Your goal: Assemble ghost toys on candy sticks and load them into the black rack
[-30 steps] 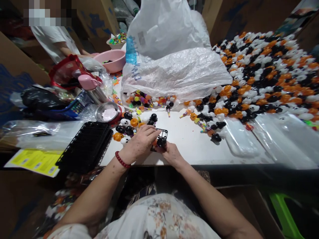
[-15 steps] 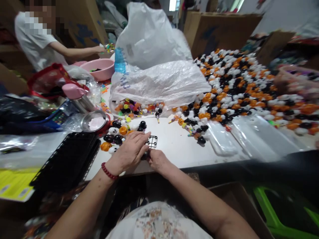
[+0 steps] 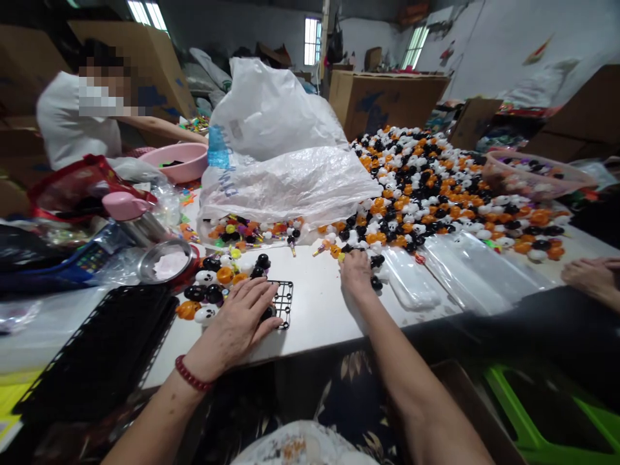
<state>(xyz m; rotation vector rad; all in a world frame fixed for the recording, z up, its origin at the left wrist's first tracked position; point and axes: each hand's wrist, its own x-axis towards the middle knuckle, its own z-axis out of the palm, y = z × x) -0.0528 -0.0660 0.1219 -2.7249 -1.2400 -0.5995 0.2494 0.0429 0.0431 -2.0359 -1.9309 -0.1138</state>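
White tabletop (image 3: pixel 317 290) midway, left hand (image 3: pixel 237 326) open over grid (image 3: pixel 285 297) edge, right hand (image 3: pixel 356 274), grip hidden

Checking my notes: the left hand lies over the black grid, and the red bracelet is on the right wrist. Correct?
Not quite: the left hand does lie over the black grid, but the head view shows the red bracelet on the left wrist.
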